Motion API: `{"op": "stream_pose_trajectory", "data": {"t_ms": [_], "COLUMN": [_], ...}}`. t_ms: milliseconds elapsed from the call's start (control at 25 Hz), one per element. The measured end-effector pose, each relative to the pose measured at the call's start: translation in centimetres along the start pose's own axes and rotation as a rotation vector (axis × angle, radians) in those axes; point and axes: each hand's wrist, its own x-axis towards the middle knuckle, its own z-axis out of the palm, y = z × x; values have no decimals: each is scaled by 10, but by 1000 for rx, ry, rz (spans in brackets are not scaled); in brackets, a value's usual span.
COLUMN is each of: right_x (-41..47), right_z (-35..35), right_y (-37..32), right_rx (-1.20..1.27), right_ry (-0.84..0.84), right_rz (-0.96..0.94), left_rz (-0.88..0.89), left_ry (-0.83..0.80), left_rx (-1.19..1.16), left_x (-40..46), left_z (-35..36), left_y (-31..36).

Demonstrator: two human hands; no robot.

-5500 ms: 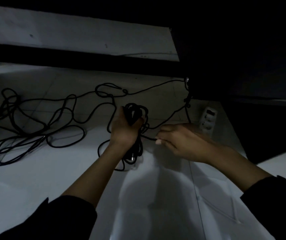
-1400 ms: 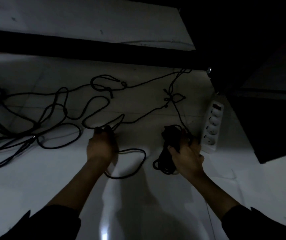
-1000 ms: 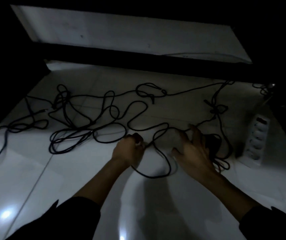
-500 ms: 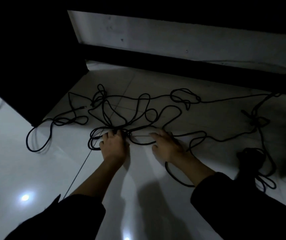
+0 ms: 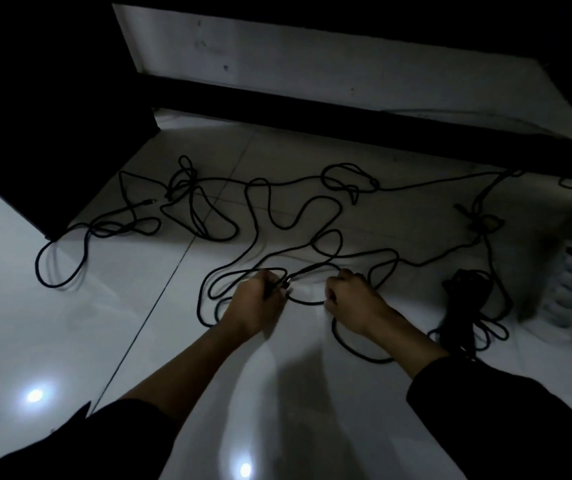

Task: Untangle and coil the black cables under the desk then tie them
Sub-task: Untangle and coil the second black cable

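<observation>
Black cables (image 5: 288, 220), white floor tiles (image 5: 69, 323)

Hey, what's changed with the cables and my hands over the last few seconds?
The coiled bundle, gripped first by the left hand and then by the right hand, was let go and now lies on the floor at right. Both hands moved left and now grip a loose cable. The power strip stayed put.

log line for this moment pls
left hand: grips loose cable | right hand: grips same cable | coiled bundle: on floor
</observation>
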Motion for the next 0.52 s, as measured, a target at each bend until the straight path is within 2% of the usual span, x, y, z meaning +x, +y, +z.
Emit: {"op": "stream_pose_trajectory", "data": {"t_ms": [120, 200, 400, 520], "right_x": [-23, -44, -86, -113], "right_z": [-7, -16, -44, -61], "right_y": [11, 15, 2, -5], "right_rx": [186, 341, 1014, 1247], "right_ry": [38, 115, 171, 161], "right_rz": [-1, -16, 78, 57], "left_rz": [-48, -56, -112, -100], "left_ry": [-146, -195, -144, -156], "left_rx": [-363, -504, -778, -840], "left_x": [-17, -28, -42, -51], "left_z": [9, 15, 17, 12], "left_y": [37, 63, 114, 135]}}
